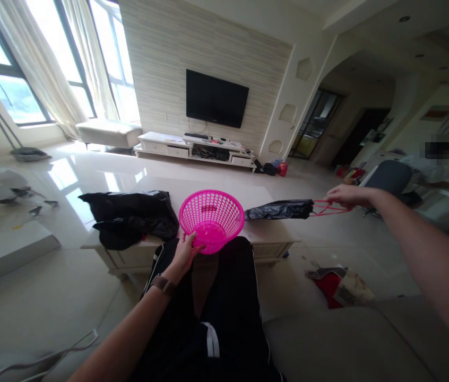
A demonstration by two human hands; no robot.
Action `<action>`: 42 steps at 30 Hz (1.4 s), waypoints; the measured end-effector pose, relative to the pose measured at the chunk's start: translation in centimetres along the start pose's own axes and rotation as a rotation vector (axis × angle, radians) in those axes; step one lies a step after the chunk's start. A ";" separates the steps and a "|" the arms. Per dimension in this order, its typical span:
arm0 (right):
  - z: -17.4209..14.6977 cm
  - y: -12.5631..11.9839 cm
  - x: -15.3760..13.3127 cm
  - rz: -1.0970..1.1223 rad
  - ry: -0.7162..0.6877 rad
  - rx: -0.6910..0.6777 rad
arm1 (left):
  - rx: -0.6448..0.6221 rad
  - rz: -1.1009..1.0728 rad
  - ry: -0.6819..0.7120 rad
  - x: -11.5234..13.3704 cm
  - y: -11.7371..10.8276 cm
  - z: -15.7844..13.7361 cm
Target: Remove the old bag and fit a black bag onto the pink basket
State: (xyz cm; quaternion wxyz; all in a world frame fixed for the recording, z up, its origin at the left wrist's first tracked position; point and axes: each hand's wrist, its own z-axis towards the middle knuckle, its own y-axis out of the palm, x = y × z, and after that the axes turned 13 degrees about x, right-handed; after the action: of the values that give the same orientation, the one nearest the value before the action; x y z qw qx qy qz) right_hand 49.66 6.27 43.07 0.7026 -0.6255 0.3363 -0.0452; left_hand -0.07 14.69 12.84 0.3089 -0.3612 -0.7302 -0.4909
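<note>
- Two hands at work over a low coffee table (272, 239), seen from the wearer's seat on a sofa (347, 339).
- Left hand (187, 252): fingers curled around the near lower wall of a pink plastic basket (212, 217), gripping it. The basket sits at the table's near edge, partly over the wearer's knees, tipped so its open mouth faces up and toward the camera.
- Right hand (346, 195): fingers closed on the pink drawstring (322, 208) of a black rubbish bag (280, 210), arm stretched out past the table's right edge.
- Bag: bunched into a narrow roll, long axis running left to right along the near right edge of the table; its drawstring end points right toward the hand, its other end lies just beside the basket rim.
- Risks, as a judgement: a hard pull on the taut drawstring could tear the thin film or drag the bag off the right edge; the tilted basket, held on one side only, could slip from the near edge onto the floor.
- Elsewhere: a heap of black plastic (131, 217) on the table's left end; a television (216, 98) on the far wall; a seated person (415, 170) at far right.
</note>
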 end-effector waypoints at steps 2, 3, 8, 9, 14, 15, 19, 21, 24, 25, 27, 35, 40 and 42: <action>-1.3 2.2 2.0 -0.090 0.074 -0.329 | -0.005 -0.005 -0.002 -0.2 0.1 0.0; -2.1 3.8 3.0 -0.110 0.091 -0.375 | -0.009 -0.007 -0.003 -0.2 0.1 0.0; -5.6 12.1 8.0 -0.194 0.156 -0.585 | -0.006 -0.011 -0.014 -0.3 0.2 0.0; -6.0 13.3 8.9 -0.132 0.089 -0.568 | -0.004 -0.011 -0.019 -0.3 0.3 0.1; -6.2 16.1 10.5 -0.175 -0.106 -0.252 | 0.021 -0.013 -0.035 0.0 1.6 0.7; -6.3 16.6 10.1 -0.173 -0.140 -0.238 | 0.033 -0.015 -0.037 0.2 1.9 0.9; -6.9 19.7 6.7 -0.099 -0.287 -0.302 | 0.078 -0.025 -0.050 1.0 3.4 1.6; -7.2 21.9 4.5 -0.085 -0.370 -0.310 | 0.105 -0.027 -0.068 1.3 4.1 2.2; -7.1 25.6 1.4 -0.024 -0.513 -0.268 | 0.148 -0.031 -0.104 1.5 5.0 3.3; -7.0 26.9 0.5 -0.007 -0.537 -0.251 | 0.158 -0.032 -0.113 1.6 5.2 3.7; -6.8 29.7 -1.2 -0.006 -0.557 -0.219 | 0.164 -0.033 -0.125 1.5 5.5 4.6; -7.8 39.7 -6.3 -0.265 -0.649 -0.045 | -0.216 0.087 -0.141 -1.8 0.1 7.5; -8.1 44.0 -9.7 -0.359 -0.595 -0.226 | 0.036 0.465 -0.213 -5.7 -5.7 10.4; -8.7 46.3 -11.0 -0.341 -0.618 -0.432 | 0.112 0.487 -0.175 -5.8 -7.2 12.0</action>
State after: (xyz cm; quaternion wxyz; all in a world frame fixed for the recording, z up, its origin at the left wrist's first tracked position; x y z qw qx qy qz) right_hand 20.06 14.04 5.61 0.6056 -0.7894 0.0029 0.1004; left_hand -4.04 22.79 0.66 0.3732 -0.5497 -0.6716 -0.3279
